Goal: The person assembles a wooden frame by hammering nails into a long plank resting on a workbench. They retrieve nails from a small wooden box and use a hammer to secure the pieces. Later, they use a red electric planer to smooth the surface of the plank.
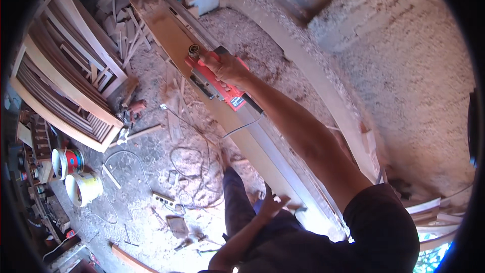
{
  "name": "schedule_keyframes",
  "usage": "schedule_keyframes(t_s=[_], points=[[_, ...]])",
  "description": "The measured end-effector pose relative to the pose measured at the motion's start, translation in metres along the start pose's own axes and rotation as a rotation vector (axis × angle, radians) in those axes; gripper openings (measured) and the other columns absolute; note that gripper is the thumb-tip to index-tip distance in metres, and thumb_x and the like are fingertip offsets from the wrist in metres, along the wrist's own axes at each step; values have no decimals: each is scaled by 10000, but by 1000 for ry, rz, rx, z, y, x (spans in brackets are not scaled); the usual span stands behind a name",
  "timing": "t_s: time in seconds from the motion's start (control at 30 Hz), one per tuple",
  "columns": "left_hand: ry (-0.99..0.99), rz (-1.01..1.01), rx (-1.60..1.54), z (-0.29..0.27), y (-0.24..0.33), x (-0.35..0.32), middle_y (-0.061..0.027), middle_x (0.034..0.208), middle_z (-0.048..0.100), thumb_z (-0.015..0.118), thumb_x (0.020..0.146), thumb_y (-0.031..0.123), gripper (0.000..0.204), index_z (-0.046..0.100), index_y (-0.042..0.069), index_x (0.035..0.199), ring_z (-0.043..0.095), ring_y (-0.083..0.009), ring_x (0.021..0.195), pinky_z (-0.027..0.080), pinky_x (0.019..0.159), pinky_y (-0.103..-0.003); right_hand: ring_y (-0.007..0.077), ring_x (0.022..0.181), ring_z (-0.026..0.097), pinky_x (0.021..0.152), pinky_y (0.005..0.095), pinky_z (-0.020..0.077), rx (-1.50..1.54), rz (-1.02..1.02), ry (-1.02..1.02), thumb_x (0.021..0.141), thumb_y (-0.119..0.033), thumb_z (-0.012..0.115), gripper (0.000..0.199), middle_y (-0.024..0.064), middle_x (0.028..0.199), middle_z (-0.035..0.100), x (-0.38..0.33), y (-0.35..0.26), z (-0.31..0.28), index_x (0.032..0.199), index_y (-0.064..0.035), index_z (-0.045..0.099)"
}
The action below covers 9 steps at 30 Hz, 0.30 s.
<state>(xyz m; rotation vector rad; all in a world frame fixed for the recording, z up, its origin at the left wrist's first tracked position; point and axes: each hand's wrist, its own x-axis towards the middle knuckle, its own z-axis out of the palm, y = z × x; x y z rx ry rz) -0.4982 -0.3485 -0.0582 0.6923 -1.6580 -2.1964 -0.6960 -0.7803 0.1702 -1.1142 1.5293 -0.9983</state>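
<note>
My right hand [226,69] is wrapped round the handle of a red electric hand planer [236,100]. The planer rests on a long wooden board [232,130] that runs diagonally from the upper left toward my body. A dark cord trails from its rear end. My left hand [272,207] is low near my waist, beside the near end of the board, with its fingers apart. I see nothing held in it.
Slatted wooden frames [76,88] lean at the left, with scrap wood [121,25] behind them. Two buckets [83,188] and a power strip [164,201] with loose cords are on the shavings-strewn floor. A long curved ledge [303,65] and rough wall [399,60] bound the right.
</note>
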Motion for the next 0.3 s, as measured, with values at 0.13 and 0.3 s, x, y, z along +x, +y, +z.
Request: schedule_keyframes(t_s=[0.13, 0.3], points=[[-92, -257, -180, 57, 44, -26, -69, 1114, 688, 696, 909, 191, 311, 678, 62, 1191, 633, -187, 1030, 493, 915, -372, 234, 479, 600, 435, 363, 464, -200, 85, 74, 961, -539, 544, 511, 93, 567, 573, -153, 41, -22, 1208, -94, 598], [-355, -55, -66, 110, 35, -64, -86, 1075, 712, 737, 885, 198, 328, 678, 19, 1152, 673, -157, 946, 545, 779, -316, 332, 719, 680, 583, 432, 540, -628, -361, 152, 931, -602, 525, 609, 217, 950, 656, -326, 120, -46, 1308, -125, 537]])
